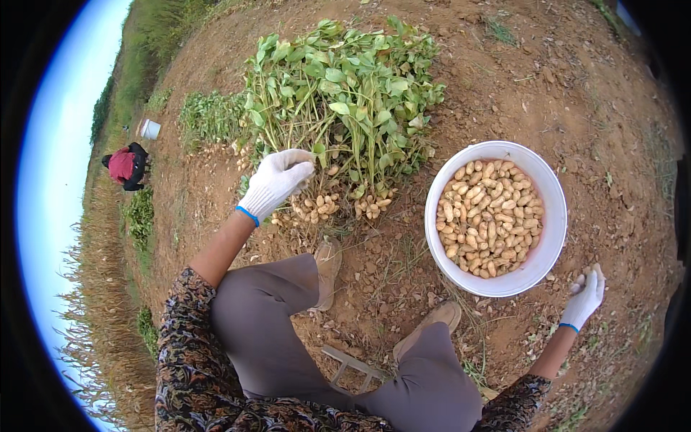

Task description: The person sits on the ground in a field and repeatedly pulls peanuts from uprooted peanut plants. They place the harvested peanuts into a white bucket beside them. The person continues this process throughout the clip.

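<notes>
My left hand [282, 177], in a white knit glove with a blue cuff, is at the stem bases of a heap of pulled peanut plants [345, 92]. Its thumb and fingers close on a peanut plant there, though the grip itself is partly hidden. Clusters of peanut pods [314, 208] hang at the root ends, just right of this hand. A white plastic bucket [556, 216] stands on the soil to the right, holding many loose peanuts [490, 216]. Beyond its lower right rim is my gloved right hand [586, 296], fingers curled; whether anything is inside them is unclear.
A low stool [351, 364] shows between my legs. My shoes [327, 272] rest on bare soil [378, 275] below the plants and bucket. At far left another person [127, 164] bends near a white bucket [150, 129], with more plants [140, 216] and dry corn stalks [108, 281] along the field.
</notes>
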A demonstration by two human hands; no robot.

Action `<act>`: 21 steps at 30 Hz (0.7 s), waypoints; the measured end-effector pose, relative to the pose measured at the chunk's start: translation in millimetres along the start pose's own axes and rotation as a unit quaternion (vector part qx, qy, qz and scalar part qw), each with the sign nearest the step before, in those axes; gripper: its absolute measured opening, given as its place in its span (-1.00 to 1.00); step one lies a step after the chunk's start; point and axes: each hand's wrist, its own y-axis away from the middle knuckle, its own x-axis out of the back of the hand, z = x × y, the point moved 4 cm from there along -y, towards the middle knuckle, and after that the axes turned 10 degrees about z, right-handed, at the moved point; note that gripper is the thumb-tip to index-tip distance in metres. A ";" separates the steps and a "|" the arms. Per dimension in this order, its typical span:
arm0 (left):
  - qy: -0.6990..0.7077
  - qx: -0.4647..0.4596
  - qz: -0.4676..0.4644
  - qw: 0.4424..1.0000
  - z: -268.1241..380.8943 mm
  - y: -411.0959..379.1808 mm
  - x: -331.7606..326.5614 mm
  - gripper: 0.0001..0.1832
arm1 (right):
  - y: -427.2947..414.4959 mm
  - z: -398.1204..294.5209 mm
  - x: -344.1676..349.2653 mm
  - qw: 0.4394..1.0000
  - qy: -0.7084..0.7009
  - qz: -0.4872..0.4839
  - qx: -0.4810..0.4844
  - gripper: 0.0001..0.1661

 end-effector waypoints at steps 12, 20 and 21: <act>-0.144 0.099 0.019 0.985 -41.9 -53.3 -175.7 -0.23 | 212.6 -145.6 -67.4 0.942 0.205 -0.225 0.143 -0.66; 0.151 0.038 -0.003 0.988 -36.8 -3.8 -92.0 -0.53 | 286.1 -135.1 23.7 0.967 0.236 -0.089 0.034 -0.68; 0.276 0.035 0.000 0.961 -24.1 9.3 -78.9 -0.56 | 289.5 -150.0 20.6 0.979 0.181 -0.071 0.053 -0.68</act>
